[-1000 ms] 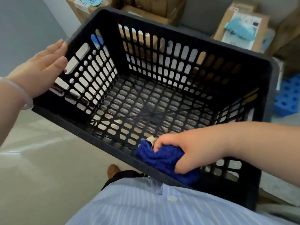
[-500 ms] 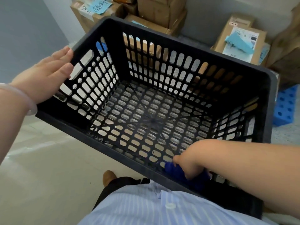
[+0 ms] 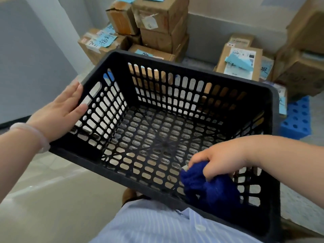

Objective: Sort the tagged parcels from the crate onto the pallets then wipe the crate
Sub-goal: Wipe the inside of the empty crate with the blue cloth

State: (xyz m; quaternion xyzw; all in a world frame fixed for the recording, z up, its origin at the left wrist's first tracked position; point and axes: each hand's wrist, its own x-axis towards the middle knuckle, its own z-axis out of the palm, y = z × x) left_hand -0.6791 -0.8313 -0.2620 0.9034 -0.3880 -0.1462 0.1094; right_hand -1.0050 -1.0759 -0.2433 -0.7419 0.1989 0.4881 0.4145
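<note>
- Your crate (image 3: 273, 111) fills the middle of the view. It is black, slotted on every wall and on its bottom, and its open top is tipped toward you.
- The near wall sits against your striped shirt (image 3: 157, 225) at 6 o'clock.
- Your left hand (image 3: 59, 113) is at 9 o'clock, laid flat on the outside of the crate's left wall. The fingers are straight and together, the thumb is spread, and nothing is held.
- A pale bracelet (image 3: 35, 135) circles that wrist.
- Your right hand (image 3: 219, 160) reaches inside the crate at 4 o'clock, with the forearm crossing over the right rim.
- Its fingers are curled down and grip a bunched dark-blue cloth (image 3: 210, 188).
- The cloth lies in the crate's near-right corner, at 5 o'clock, touching the near wall. Whether it presses on the bottom, you cannot tell.
- Parcels (image 3: 157, 23) are stacked beyond the crate at 12 o'clock, brown cartons with blue tags, some handwritten.
- More tagged cartons (image 3: 240, 62) sit at 1 o'clock, just behind the far rim, with larger ones at 2 o'clock.
- A blue pallet (image 3: 296, 118) shows at 3 o'clock, just beyond the crate's right wall, partly under cartons.
- The pale floor (image 3: 43, 199) spreads at 7 o'clock, and a brown shoe (image 3: 128, 195) peeks out under the near wall.
</note>
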